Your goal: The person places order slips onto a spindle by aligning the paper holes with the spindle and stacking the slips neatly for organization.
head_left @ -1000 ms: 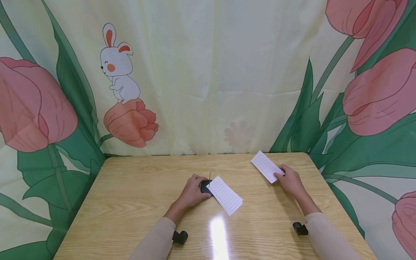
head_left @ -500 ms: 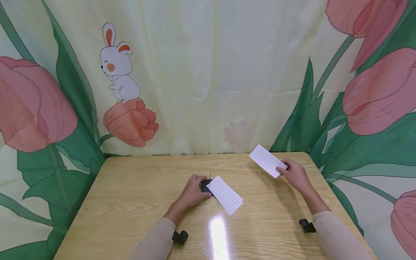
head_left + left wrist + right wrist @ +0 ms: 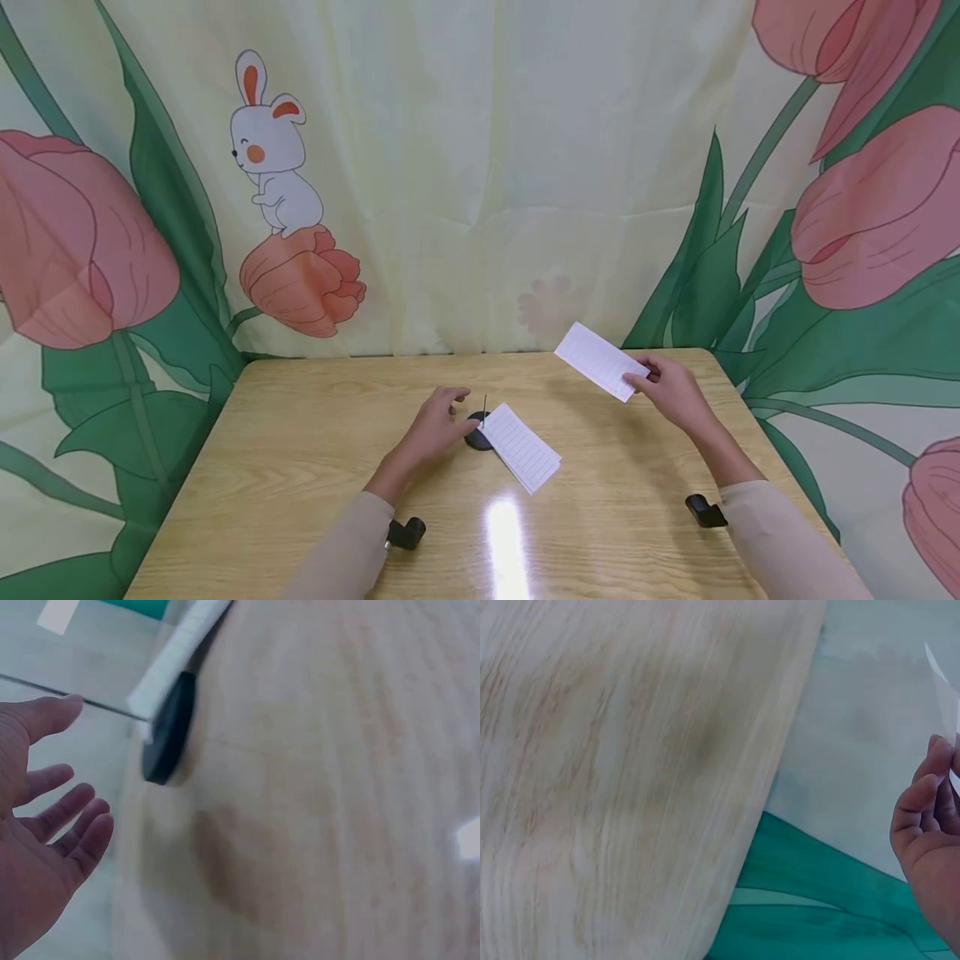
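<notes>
A round black base with a thin upright spike, a paper spike holder, stands near the middle of the table. Several lined white paper slips are stuck on its spike and fan toward the lower right. My left hand hovers just left of the base, fingers spread and relaxed, holding nothing; the left wrist view shows its fingers apart from the base. To the right, my right hand pinches another lined paper slip by its corner, raised above the table's far right part.
The wooden table has a bright light reflection near its front. Behind it hangs a curtain printed with tulips and a rabbit. A black wrist device sits on each forearm.
My left hand has let go of the black base and drawn back a little to the left. The right hand has lifted its paper slip and moved it slightly, lately to the left.
</notes>
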Demonstrator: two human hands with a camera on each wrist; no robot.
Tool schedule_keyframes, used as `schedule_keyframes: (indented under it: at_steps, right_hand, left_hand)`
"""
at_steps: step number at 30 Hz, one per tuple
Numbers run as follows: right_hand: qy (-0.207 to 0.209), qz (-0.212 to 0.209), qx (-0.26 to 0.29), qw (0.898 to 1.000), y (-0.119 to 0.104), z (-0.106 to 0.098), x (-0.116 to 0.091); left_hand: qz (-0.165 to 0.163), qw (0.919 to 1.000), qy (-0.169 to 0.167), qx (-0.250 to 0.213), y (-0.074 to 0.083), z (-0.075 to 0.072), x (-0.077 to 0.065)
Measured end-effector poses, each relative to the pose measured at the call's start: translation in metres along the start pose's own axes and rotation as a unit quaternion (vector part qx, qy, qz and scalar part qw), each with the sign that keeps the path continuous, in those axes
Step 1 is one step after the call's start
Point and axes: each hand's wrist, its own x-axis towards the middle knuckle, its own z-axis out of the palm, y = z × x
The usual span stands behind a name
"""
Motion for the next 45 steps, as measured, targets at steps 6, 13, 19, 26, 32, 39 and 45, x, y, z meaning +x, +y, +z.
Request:
schedule_keyframes:
  at_steps: [6, 13, 19, 26, 32, 39, 45]
  right_hand:
    - [-0.001, -0.04, 0.022, 0.999, -0.015, 0.008, -0.001]
    - [-0.003, -0.064, 0.051, 0.997, -0.031, 0.019, -0.005]
    - [-0.015, -0.071, 0.079, 0.994, -0.045, 0.026, -0.012]
    - [-0.03, -0.07, 0.109, 0.991, -0.056, 0.038, -0.019]
    - [-0.037, -0.074, 0.117, 0.99, -0.061, 0.047, -0.023]
    - [-0.043, -0.08, 0.141, 0.986, -0.065, 0.056, -0.026]
    - [-0.048, -0.073, 0.159, 0.983, -0.069, 0.062, -0.029]
  left_hand:
    - [0.042, 0.9989, 0.018, 0.004, 0.01, -0.016, 0.003]
    - [0.088, 0.9952, 0.042, 0.001, 0.027, -0.03, 0.001]
    - [0.121, 0.9912, 0.055, 0.003, 0.045, -0.037, 0.001]
    - [0.141, 0.988, 0.063, 0.008, 0.059, -0.037, 0.002]
    - [0.137, 0.9879, 0.072, -0.008, 0.064, -0.034, 0.004]
    - [0.133, 0.9882, 0.074, -0.018, 0.073, -0.036, 0.005]
    - [0.122, 0.9898, 0.067, -0.029, 0.076, -0.035, 0.006]
